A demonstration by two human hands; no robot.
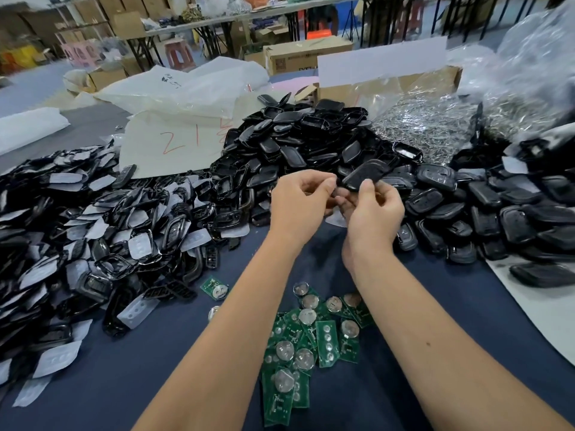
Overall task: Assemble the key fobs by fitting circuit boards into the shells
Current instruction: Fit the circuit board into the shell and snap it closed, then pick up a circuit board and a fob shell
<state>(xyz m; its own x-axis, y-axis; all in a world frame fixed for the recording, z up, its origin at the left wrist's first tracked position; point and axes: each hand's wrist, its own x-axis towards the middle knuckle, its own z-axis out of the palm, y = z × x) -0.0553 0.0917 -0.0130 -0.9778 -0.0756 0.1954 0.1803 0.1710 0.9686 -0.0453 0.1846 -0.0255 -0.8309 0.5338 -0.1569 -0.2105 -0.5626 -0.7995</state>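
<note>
Both hands are up over the middle of the table, and a black shell [364,175] sits between them. The right hand [371,209] has its grip clamped on it, thumb on the near edge, fingers curled beneath. The left hand [298,202] is pinching too, thumb and forefinger together just left of the shell's end; what it pinches is hidden behind the fingers.

Near the person, between the forearms, lies a loose heap of green circuit boards [308,340] with round silver coin cells on them, and one stray board [214,287] off to the left.

Directly behind the hands rises a big mound of black shells [298,141]. To the right, another spread of black shell halves [497,209]. To the left, a wide pile of black frames and pale rubber button pads [84,231].

Writing now: a white plastic bag [174,141] behind the left pile carries red marker, "21" readable, the stroke after it unclear. The cardboard box [298,56] farther back has a printed code square, too small to read.

The table [155,368] wears a dark blue cloth. Far right, a clear bag of shiny metal parts [413,126]. Beyond, a workshop: long trestle tables [217,20], stacked cartons, pink and red plastic stools [179,52].
</note>
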